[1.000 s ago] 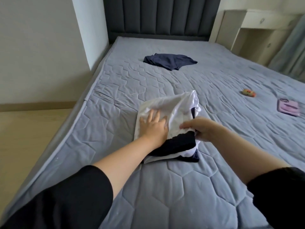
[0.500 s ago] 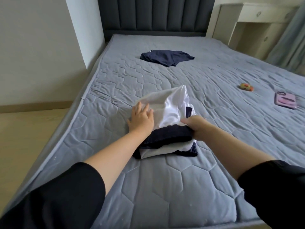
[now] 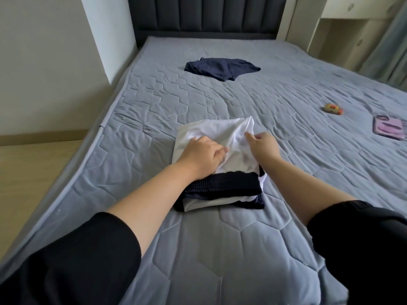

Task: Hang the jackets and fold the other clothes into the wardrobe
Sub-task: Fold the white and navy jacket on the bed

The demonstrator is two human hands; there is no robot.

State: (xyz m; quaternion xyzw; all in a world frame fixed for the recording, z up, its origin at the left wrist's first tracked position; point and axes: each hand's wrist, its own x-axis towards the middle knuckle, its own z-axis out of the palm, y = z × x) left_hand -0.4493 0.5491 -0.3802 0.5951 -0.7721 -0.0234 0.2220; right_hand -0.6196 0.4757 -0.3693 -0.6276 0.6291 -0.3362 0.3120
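A white garment [image 3: 211, 130] lies on top of a folded dark navy and white stack [image 3: 222, 188] in the middle of the grey quilted bed [image 3: 220, 249]. My left hand [image 3: 202, 153] rests on the white cloth's left half, with curled fingers and thumb pinching a bunch of fabric near its centre. On the cloth's right half my right hand [image 3: 263, 144] lies with fingers loosely bent and fingertips touching the fabric. A loose navy garment [image 3: 220, 68] lies farther up the bed, apart from both hands.
A small orange object [image 3: 333, 108] and a pink flat case [image 3: 388, 127] lie on the bed's right side. The dark padded headboard [image 3: 209, 14] stands at the far end, with a cream cabinet [image 3: 343, 29] to its right. A wall and wooden floor [image 3: 26, 172] border the left.
My right hand left the side of the stack and moved up onto the white garment. My left hand shifted right, from lying flat to bunching the cloth.
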